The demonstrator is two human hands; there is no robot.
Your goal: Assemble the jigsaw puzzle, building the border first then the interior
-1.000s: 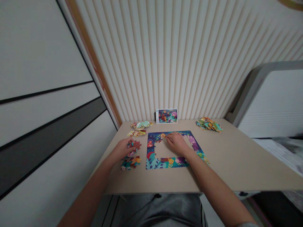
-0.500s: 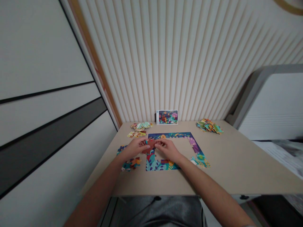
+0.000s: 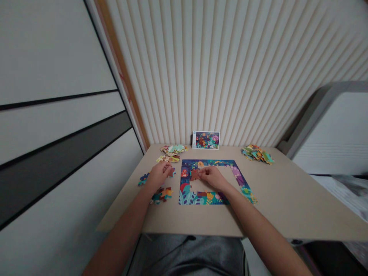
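My right hand (image 3: 212, 177) pinches the right edge of a brown jigsaw puzzle piece (image 3: 194, 175), which sits against the inner left side of the partly joined puzzle frame (image 3: 188, 199). My left hand (image 3: 160, 175) hovers left of the frame with fingertips closed on another brown puzzle piece (image 3: 172, 173) that has a light blue edge. The hand covers part of that piece. Dark blue pieces (image 3: 143, 179) lie partly behind the left wrist, and orange and teal pieces (image 3: 163, 194) lie beside it, nearer me.
A picture card (image 3: 206, 140) of the puzzle scene leans on the ribbed wall (image 3: 178, 76). Piles of pieces lie at the back left (image 3: 174, 149) and back right (image 3: 257, 154) of the beige table (image 3: 201, 222). A white cabinet (image 3: 57, 161) stands at the left.
My hands, close together over the frame's left side before, have moved apart. The left has drawn leftward; the right has brought a brown piece against the frame's inner left side.
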